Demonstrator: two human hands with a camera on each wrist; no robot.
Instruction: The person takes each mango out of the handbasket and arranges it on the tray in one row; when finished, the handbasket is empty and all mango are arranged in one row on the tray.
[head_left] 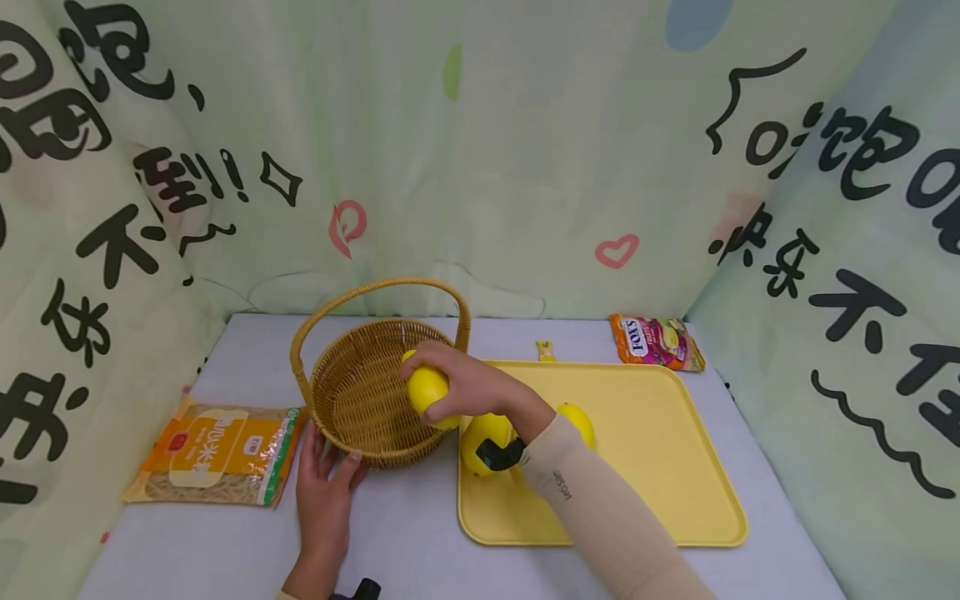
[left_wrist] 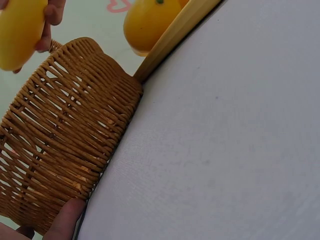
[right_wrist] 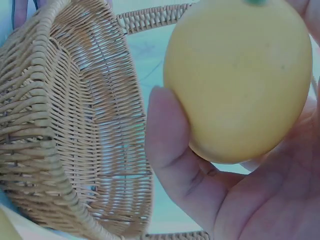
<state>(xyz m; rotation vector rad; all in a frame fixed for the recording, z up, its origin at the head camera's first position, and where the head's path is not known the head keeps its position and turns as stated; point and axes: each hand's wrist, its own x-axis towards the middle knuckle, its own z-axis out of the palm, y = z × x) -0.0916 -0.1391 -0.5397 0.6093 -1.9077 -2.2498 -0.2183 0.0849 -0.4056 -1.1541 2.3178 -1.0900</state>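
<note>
Over the right side of a brown wicker basket, my right hand holds a yellow lemon. Thumb and fingers grip it in the right wrist view, where its green stem tip shows at the top of the lemon. My left hand touches the basket's outer wall at the front left, thumb extended near its base in the left wrist view. The basket has a tall arched handle, and its visible inside is bare weave. More lemons lie on a yellow tray, partly hidden by my right wrist.
An orange bag of grain lies left of the basket. Behind the tray are a red and purple snack packet and a small yellow packet. Printed curtains enclose the white table at the back and sides.
</note>
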